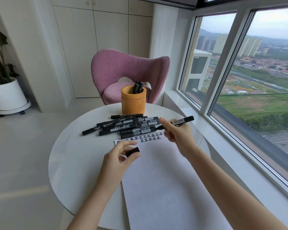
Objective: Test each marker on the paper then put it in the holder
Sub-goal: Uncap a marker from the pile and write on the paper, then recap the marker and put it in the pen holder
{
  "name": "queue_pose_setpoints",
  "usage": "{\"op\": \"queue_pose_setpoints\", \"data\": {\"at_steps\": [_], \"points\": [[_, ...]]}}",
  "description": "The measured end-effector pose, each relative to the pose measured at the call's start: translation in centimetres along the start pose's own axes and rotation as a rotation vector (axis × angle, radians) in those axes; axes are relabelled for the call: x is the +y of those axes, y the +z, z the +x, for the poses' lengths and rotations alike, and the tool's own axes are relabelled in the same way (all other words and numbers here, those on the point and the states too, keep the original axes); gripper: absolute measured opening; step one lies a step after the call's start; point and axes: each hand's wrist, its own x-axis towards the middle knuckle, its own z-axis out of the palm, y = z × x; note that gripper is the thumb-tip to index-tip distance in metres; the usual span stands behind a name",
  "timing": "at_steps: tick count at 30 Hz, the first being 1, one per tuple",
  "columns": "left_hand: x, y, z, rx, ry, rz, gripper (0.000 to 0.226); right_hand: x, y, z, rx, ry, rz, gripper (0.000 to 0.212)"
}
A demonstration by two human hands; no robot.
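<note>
Uncapped black marker [178,122] pinched in the right hand [176,135], tip pointing left over the top edge of the paper [160,180]. Left hand [121,156] grips the black cap [132,152] between thumb and fingers, above the paper's left edge. Paper is a white sheet, two rows of black test marks [147,137] along its far edge, rest blank. It lies on a round white table [73,156], smooth top. Pile of loose black markers [123,126] just beyond the paper, roughly nine, exact count unclear where they overlap; white printed labels. Behind the pile, one holder [133,101]: carved bamboo-coloured cylinder, upright, a few markers inside. Beyond the table: one pink fuzzy chair [128,70], cream cabinets [96,39], potted plant [5,90] at left, big windows [256,72] at right with a high city view.
</note>
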Motion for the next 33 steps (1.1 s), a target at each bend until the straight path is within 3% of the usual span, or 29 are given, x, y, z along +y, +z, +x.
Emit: {"op": "queue_pose_setpoints", "data": {"at_steps": [5,23,33], "points": [[0.3,-0.1,0.2,0.025,-0.033,-0.057,0.016,0.2,1.4,-3.0,-0.037,0.062,0.076,0.042],[2.4,0.8,-0.8,0.018,-0.019,-0.072,0.016,0.1,4.7,-6.6,-0.038,0.003,0.087,0.042],[3.1,0.7,-1.8,0.16,0.279,0.24,0.012,0.0,5.7,-7.0,-0.048,0.053,0.171,0.041]]}}
